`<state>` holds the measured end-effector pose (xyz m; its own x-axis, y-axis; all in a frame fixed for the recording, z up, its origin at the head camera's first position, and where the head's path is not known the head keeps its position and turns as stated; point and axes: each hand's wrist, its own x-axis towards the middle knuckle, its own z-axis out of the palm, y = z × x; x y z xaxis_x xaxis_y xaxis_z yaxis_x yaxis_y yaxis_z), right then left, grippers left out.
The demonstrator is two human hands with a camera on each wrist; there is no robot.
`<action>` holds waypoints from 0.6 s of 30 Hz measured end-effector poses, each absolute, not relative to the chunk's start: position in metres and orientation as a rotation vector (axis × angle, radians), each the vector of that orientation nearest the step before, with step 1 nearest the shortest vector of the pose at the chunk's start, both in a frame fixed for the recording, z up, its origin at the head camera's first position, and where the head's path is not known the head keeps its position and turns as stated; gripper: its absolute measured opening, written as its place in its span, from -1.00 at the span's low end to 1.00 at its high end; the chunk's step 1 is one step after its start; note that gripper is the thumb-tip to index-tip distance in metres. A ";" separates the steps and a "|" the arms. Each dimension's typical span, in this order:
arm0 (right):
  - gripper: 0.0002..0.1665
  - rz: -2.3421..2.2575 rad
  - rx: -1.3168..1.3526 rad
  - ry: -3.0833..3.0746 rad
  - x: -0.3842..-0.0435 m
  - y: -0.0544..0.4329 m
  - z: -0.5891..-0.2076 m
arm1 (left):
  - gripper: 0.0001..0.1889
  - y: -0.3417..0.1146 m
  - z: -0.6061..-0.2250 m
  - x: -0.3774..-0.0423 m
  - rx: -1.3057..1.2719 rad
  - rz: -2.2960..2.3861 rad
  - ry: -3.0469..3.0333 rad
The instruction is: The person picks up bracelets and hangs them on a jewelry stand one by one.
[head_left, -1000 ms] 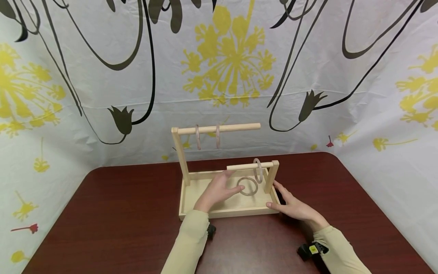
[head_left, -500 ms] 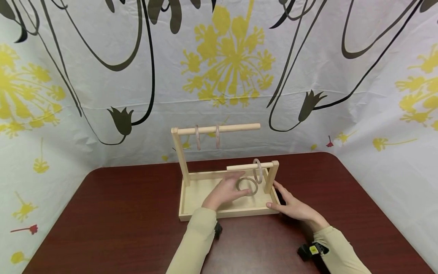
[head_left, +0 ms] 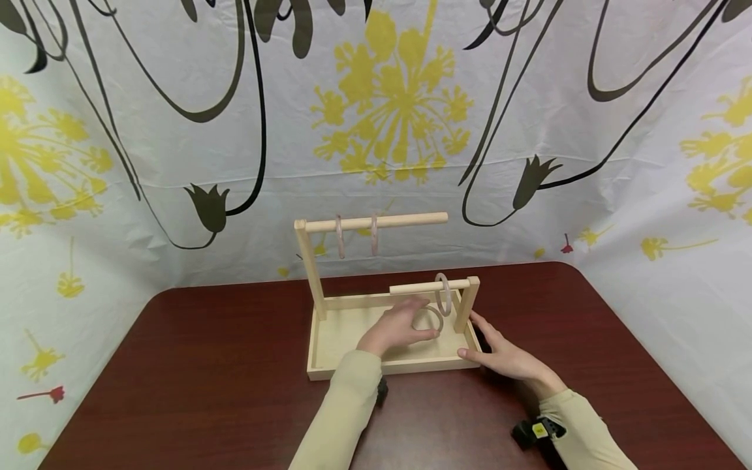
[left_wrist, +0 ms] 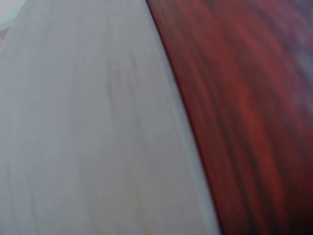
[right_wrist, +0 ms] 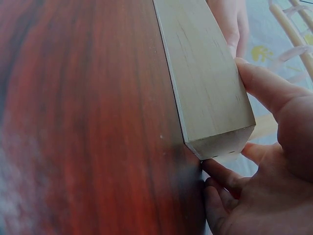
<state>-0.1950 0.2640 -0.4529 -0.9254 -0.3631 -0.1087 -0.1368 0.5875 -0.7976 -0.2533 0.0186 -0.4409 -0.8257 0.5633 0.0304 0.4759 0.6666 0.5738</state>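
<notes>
A shallow wooden tray [head_left: 423, 367] carries a tall post with a long bar [head_left: 405, 220] and a short post with a lower bar [head_left: 420, 286]. My left hand [head_left: 396, 329] reaches into the tray, thumb and fingers spread at opposite sides of a ring [head_left: 442, 320] lying there, partly hidden by the hand. Another ring [head_left: 448, 301] hangs on the lower bar. At the tray's front right corner my right hand [head_left: 508, 357] grips it. In the right wrist view, the thumb [right_wrist: 264, 81] lies on the front wall's edge and the fingers [right_wrist: 225, 177] touch the end.
Two rings, one at the left [head_left: 340, 240] and one further right [head_left: 375, 238], hang from the long bar. Beneath everything is a dark red-brown table [head_left: 223, 352]. A patterned sheet [head_left: 258, 163] stands behind and at both sides.
My left hand has moved right across the tray, from the ring's left edge to over it. The ring and the right hand have stayed in place.
</notes>
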 end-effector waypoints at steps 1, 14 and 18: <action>0.09 -1.250 -0.412 2.557 -0.195 0.264 -0.453 | -0.24 0.019 -0.441 -0.254 0.847 0.861 2.728; 0.09 -1.248 -0.410 2.560 -0.195 0.264 -0.453 | -0.10 0.022 -0.442 -0.255 0.834 0.660 2.663; 0.09 -1.258 -0.406 2.554 -0.195 0.264 -0.453 | -0.12 0.020 -0.443 -0.255 0.851 0.626 2.647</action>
